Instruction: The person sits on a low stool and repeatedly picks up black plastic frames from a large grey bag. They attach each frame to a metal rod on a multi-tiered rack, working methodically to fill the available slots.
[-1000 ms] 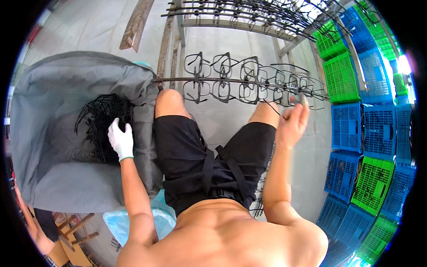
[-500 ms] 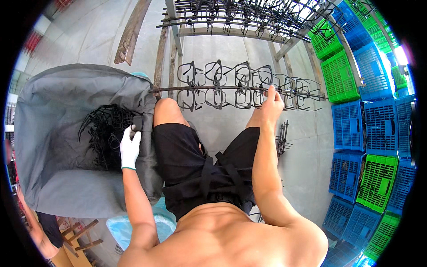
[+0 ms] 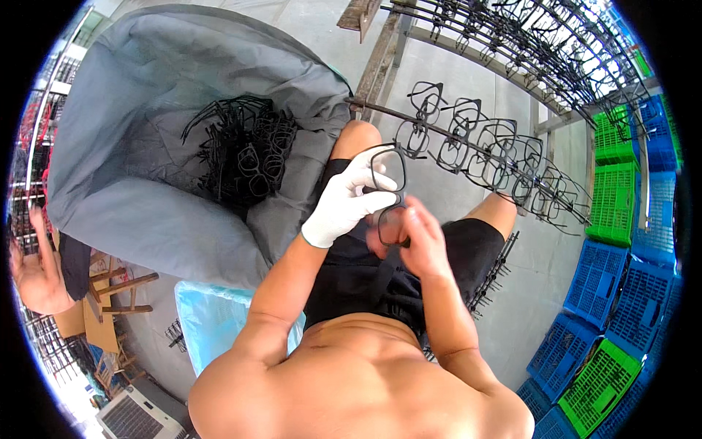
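Observation:
A black eyeglass frame (image 3: pixel 403 170) is held upright on its side in front of my lap, one rim above the other. My left hand (image 3: pixel 351 196), in a white glove, pinches it near the upper rim and bridge. My bare right hand (image 3: pixel 422 238) is closed round the lower rim, its fingers partly blurred. Beyond my hands, a dark rod (image 3: pixel 387 111) reaches across above my knees, with several black eyeglass frames (image 3: pixel 493 139) hanging on it. To my left, a large grey fabric bag (image 3: pixel 168 234) stands wide open, with a heap of black eyeglass frames (image 3: pixel 252 157) inside.
A rack (image 3: pixel 504 69) loaded with rods of frames stands beyond the rod. Blue crates (image 3: pixel 596 282) and green crates (image 3: pixel 601 377) are stacked at right. A light-blue plastic liner (image 3: pixel 212 322) lies below the bag. Another person (image 3: pixel 47 282) and a wooden stool (image 3: pixel 121 289) are at far left.
My left hand has come from the bag's edge to the front of my lap. My right hand has left the rod and joined it at an eyeglass frame. The view has turned leftward.

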Tool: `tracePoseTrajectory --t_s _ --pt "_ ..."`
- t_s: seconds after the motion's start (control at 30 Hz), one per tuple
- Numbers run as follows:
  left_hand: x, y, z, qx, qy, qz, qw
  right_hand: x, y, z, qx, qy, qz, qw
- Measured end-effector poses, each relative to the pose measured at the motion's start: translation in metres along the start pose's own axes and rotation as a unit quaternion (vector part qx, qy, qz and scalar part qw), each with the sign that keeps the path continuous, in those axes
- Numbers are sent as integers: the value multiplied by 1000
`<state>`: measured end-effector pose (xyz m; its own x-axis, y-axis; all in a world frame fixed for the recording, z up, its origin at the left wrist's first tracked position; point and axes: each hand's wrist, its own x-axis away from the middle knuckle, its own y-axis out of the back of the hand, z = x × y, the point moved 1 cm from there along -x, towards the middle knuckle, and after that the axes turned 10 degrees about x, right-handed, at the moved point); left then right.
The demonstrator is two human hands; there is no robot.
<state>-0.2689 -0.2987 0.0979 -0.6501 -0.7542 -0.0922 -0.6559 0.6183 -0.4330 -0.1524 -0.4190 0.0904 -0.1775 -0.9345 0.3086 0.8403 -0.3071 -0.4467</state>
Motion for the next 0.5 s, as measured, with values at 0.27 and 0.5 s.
tracePoseTrajectory --t_s 0.27,0.5 --pt "17 165 23 -758 116 -303 566 58 106 104 32 356 -405 842" --pt "5 146 8 -695 -74 -266 663 22 222 92 91 163 -489 852"
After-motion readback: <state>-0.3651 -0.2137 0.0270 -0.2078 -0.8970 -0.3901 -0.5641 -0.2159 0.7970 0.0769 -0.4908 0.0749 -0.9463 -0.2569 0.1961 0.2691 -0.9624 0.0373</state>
